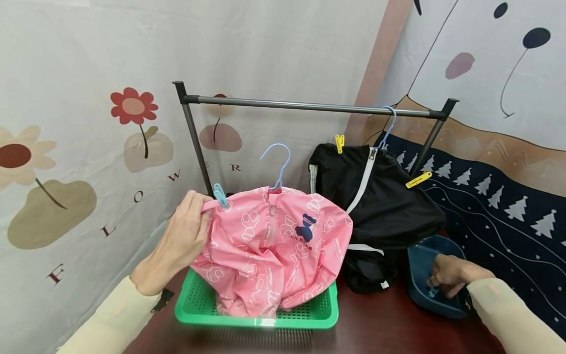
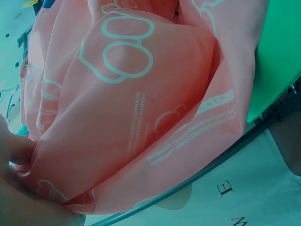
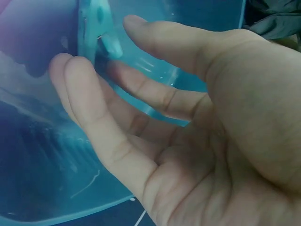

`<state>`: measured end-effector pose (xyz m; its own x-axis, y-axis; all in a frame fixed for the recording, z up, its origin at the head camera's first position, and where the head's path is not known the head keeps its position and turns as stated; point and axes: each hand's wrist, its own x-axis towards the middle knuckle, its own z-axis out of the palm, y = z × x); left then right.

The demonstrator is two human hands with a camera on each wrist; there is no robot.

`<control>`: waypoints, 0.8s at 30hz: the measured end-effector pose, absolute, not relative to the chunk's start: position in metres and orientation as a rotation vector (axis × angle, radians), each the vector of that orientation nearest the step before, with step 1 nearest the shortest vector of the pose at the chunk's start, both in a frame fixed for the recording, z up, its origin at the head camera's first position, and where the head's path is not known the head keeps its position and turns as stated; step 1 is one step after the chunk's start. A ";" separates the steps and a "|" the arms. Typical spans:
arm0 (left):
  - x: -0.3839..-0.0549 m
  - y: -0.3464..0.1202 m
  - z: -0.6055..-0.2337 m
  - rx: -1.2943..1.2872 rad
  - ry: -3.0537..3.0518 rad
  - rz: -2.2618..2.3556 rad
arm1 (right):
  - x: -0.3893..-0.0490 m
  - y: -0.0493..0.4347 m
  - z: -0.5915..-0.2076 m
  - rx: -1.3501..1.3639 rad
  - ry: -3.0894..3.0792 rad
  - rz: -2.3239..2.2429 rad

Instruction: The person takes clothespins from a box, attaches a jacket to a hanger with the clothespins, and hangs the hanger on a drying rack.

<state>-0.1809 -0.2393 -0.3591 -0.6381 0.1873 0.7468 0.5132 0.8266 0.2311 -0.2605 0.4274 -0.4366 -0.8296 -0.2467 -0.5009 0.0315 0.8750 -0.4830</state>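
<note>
My left hand [image 1: 189, 227] grips the shoulder edge of a pink child's jacket [image 1: 247, 246] with white outlines and a dark bear print. A blue clothespin [image 1: 220, 195] is clipped on that shoulder, right beside my fingers. From the collar rises the hook of a light-blue hanger [image 1: 283, 164], off the rail. In the left wrist view, folds of pink cloth [image 2: 117, 117] are bunched at my thumb. My right hand [image 1: 455, 274] reaches inside a blue bin [image 1: 417, 275]. Its fingers curve loosely near another blue clothespin [image 3: 98, 28], with a gap between thumb and fingers.
A green basket [image 1: 305, 322] stands beneath the pink jacket. Behind is a grey metal rail [image 1: 287, 104], from which a black jacket [image 1: 389, 201] hangs on a blue hanger, with yellow clothespins [image 1: 339, 143] on its shoulders. A patterned cloth wall [image 1: 66, 73] closes off the back.
</note>
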 end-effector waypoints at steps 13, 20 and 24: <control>-0.181 -0.239 -0.360 -0.516 -2.238 -0.552 | -0.264 0.433 -0.445 -0.154 2.521 -0.627; -0.180 -0.239 -0.360 -0.513 -2.242 -0.554 | -0.265 0.435 -0.447 -0.140 2.517 -0.636; -0.180 -0.239 -0.360 -0.511 -2.241 -0.559 | -0.266 0.434 -0.448 -0.118 2.516 -0.622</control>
<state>-0.1803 -0.2387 -0.3597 -0.6334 0.1855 0.7513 0.5165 0.8243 0.2319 -0.2659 0.4339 -0.4480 -0.8504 -0.2063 -0.4839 0.0431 0.8895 -0.4549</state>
